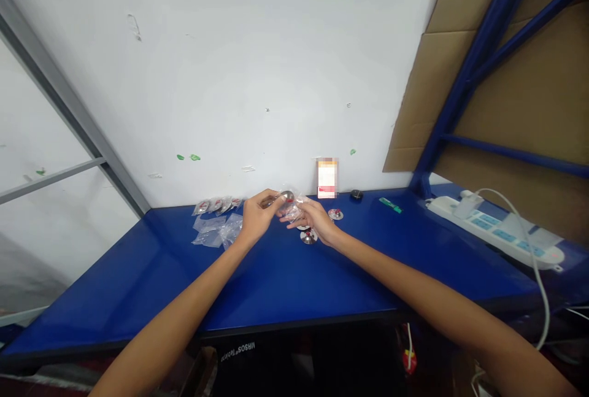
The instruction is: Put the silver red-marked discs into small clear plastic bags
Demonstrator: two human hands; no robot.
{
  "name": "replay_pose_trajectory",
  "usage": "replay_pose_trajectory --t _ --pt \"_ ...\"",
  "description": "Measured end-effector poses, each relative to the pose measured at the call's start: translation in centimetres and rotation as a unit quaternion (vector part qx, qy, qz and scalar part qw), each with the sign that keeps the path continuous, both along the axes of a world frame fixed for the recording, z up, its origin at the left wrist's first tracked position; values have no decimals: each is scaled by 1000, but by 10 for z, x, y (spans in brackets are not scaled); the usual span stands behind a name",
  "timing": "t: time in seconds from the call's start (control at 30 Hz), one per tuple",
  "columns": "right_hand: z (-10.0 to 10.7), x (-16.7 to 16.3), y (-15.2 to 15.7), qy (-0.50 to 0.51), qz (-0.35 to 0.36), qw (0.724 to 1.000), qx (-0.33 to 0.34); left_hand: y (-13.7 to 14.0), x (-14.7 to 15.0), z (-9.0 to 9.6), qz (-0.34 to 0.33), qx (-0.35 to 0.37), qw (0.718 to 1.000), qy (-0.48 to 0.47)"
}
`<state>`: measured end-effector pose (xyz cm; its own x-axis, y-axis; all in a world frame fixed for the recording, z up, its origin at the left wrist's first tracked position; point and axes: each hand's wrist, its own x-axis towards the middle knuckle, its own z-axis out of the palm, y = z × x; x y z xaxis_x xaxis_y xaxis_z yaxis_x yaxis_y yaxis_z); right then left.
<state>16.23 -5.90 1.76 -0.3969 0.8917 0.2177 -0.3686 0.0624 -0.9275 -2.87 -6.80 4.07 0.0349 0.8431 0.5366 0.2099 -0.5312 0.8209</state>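
Observation:
My left hand point(260, 216) is closed on a shiny round metal disc point(287, 196) with a red mark, held above the blue table point(271, 286). My right hand point(317, 220) has its fingers around a clear plastic bag point(292, 210) that meets the disc; how far the disc is inside I cannot tell. Loose metal discs with red centres lie by my right hand: one disc point(308, 237) below it and another disc point(335, 215) to its right. Left of my left hand are flat clear bags point(209, 232) and, behind them, a row of bagged discs point(219, 204).
A blurred upright card or screen point(327, 178) leans on the white wall point(276, 65). Right of it are a small black round object point(356, 194), a green marker point(390, 205) and a white power strip point(492, 232) with a cable. Blue metal posts point(464, 87) stand at right.

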Motion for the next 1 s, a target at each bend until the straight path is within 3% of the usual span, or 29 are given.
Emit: replay_pose_trajectory --t 0.3,0.57,0.8,1.0 --pt "-11 -2 -2 4 84 996 -35 -1 -16 16 98 18 993 63" --pt "-12 -5 -8 -4 117 993 -11 0 -22 31 87 9 992 90" --pt "-10 -6 -12 -33 138 990 -5 15 -25 16 38 -56 997 25" --pt "-9 -6 -10 -51 125 991 -1 17 -25 10 15 -64 998 -5"
